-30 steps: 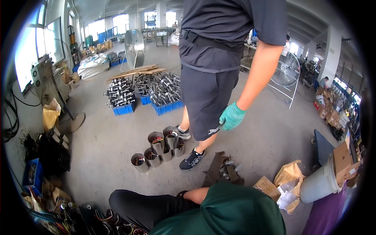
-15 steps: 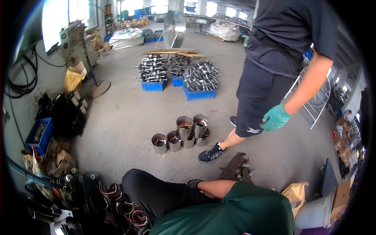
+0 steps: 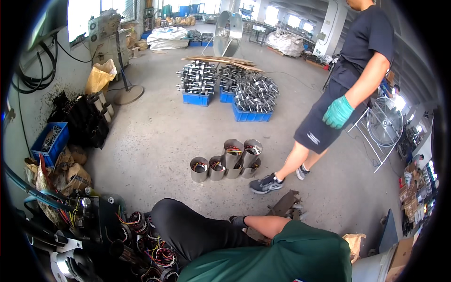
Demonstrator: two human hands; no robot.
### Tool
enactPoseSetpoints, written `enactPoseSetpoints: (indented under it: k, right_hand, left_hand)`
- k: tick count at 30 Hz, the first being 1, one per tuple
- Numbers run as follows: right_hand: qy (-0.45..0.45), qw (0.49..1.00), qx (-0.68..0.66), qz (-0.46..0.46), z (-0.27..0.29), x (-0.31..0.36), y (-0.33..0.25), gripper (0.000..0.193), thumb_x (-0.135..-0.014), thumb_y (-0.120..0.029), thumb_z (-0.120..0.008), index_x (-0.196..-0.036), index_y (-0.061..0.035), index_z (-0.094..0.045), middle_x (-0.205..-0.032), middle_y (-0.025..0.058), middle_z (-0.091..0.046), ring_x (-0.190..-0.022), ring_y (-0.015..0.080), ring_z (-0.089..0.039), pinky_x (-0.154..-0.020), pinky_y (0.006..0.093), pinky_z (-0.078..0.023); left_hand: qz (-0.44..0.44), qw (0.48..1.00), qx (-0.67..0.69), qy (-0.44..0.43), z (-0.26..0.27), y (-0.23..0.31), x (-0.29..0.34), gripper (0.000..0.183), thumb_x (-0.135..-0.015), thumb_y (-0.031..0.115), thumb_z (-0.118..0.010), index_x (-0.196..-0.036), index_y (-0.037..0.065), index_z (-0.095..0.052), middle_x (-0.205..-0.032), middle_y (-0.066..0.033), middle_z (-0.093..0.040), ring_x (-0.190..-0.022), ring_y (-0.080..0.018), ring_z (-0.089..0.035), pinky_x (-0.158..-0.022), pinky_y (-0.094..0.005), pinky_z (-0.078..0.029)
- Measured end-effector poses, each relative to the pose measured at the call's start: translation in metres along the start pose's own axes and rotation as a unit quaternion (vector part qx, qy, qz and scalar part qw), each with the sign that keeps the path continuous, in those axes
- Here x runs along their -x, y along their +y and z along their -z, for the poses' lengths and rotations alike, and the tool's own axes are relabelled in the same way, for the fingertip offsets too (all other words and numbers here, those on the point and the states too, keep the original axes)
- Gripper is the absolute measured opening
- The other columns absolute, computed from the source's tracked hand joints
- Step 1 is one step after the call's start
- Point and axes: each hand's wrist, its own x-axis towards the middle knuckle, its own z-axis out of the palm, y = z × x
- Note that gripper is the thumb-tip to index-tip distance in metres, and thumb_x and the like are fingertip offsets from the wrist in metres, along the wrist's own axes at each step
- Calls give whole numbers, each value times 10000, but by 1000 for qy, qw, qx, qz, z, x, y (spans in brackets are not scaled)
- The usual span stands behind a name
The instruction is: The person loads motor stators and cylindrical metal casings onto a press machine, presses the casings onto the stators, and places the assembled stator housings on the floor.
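Observation:
At the dark lower left edge, my left hand (image 3: 77, 269), in a dark glove, has its fingers curled against a shiny metal cylinder (image 3: 64, 263). A metal fixture stands around that cylinder. My right forearm comes out of the green sleeve, and my right hand (image 3: 238, 221), also dark-gloved, is mostly hidden behind my black trouser leg; its fingers do not show. Beside my left knee lie several wound motor stators (image 3: 165, 256) with red and yellow wires. Ahead on the floor stand several metal motor housings (image 3: 199, 169) with coloured wires inside, some stacked on others.
A person in dark clothes with a green glove (image 3: 338, 113) stands right of the housings. Blue crates (image 3: 252, 115) hold piled rotors farther off. A rusty metal piece (image 3: 284, 204) lies near my right arm. A blue bin (image 3: 49, 143) and paper sacks line the left wall.
My view has shifted, so the floor items sit farther right. The other person has stepped back to the right. More of my left glove shows against the metal cylinder.

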Motion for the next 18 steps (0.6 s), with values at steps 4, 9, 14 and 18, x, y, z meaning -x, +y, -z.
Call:
enactPoseSetpoints:
  k: [4, 9, 14, 18]
  right_hand:
    - [62, 944, 158, 284, -2, -50, 54, 243, -801, -303, -714, -851, -68, -750, -939, 194, -748, -845, 396, -668, -829, 458, -547]
    - [8, 981, 106, 161, 62, -3, -23, 425, -800, -360, -765, -975, 25, -720, -971, 230, -722, -879, 326, -686, -776, 452, -542]
    - [72, 917, 308, 244, 171, 53, -119, 333, -752, -354, -709, -908, -68, -781, -974, 181, -749, -920, 365, -693, -844, 422, -559]
    - [355, 844, 282, 287, 244, 75, -139, 194, -667, -197, -733, -828, -90, -753, -923, 119, -732, -922, 323, -701, -853, 392, -565]
  left_hand:
    - [187, 900, 389, 54, -31, -16, 27, 673, -763, 41, -833, -1396, 54, -604, -1436, -121, -605, -1357, -324, -554, -1147, -422, -462]
    - [166, 919, 357, 35, 13, 3, -14, 380, -993, 123, -619, -1350, -8, -619, -1399, -163, -639, -1280, -359, -602, -1116, -465, -456]
    - [193, 898, 396, 21, 30, -4, -14, 368, -1010, 147, -609, -1334, -27, -622, -1382, -189, -640, -1262, -371, -606, -1105, -459, -449]
    - [204, 887, 413, 21, 37, 6, -25, 359, -997, 91, -603, -1336, -26, -621, -1395, -186, -632, -1268, -365, -604, -1106, -451, -448]
